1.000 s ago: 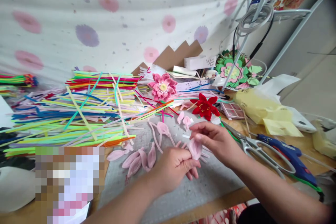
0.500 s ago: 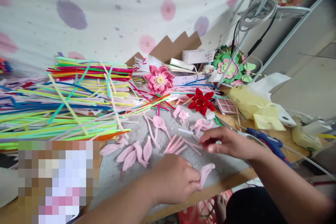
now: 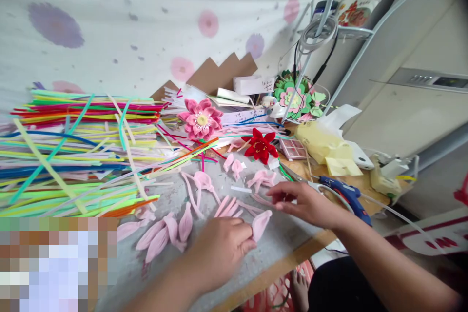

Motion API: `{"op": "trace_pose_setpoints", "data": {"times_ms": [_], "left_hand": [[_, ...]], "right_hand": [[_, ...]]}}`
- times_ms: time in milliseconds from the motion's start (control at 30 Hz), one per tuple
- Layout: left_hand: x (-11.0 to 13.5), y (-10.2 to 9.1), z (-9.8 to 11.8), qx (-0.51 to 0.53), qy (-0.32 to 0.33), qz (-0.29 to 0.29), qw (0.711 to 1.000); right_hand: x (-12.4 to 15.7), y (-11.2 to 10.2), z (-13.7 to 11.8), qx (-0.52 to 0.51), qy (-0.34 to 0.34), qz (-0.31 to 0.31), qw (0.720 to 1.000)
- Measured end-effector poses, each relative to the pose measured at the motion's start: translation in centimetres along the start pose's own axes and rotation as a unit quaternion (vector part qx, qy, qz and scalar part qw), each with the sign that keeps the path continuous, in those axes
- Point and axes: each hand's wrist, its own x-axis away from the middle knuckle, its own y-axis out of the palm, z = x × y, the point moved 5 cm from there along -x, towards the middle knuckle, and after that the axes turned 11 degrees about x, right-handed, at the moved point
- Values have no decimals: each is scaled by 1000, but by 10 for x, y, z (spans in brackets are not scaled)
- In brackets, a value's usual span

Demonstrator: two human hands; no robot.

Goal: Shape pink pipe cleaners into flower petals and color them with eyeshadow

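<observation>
Head view: our left hand (image 3: 226,248) pinches a pale pink petal (image 3: 262,225), while our right hand (image 3: 298,201), seemingly holding nothing, hangs near it, fingers loosely curled and parted.
We would do well to keep that pinch light and near the base, so the petal's curve isn't crushed. It leans from the left hand towards the right, broad in the middle, narrower at its tip (fuzzy, like pipe cleaner); loose petals (image 3: 156,237) lie left of the left hand.

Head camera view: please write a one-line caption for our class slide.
Left hand holds a pale pink, fuzzy, petal-shaped piece over a flat grey mat, right hand nearby.
</observation>
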Motion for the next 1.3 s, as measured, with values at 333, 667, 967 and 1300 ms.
{"op": "trace_pose_setpoints", "data": {"times_ms": [333, 667, 967, 1300], "left_hand": [[-2, -7, -11, 114, -34, 74, 990], [3, -21, -49, 399, -200, 231, 864], [3, -21, -55, 521, -218, 285, 775], [6, -32, -52, 582, -212, 377, 689]], "right_hand": [[-6, -21, 9, 179, 107, 107, 972], [-6, -77, 142, 263, 382, 90, 881], [-11, -98, 91, 138, 282, 352, 882], [-17, 53, -39, -443, 60, 132, 884]]}}
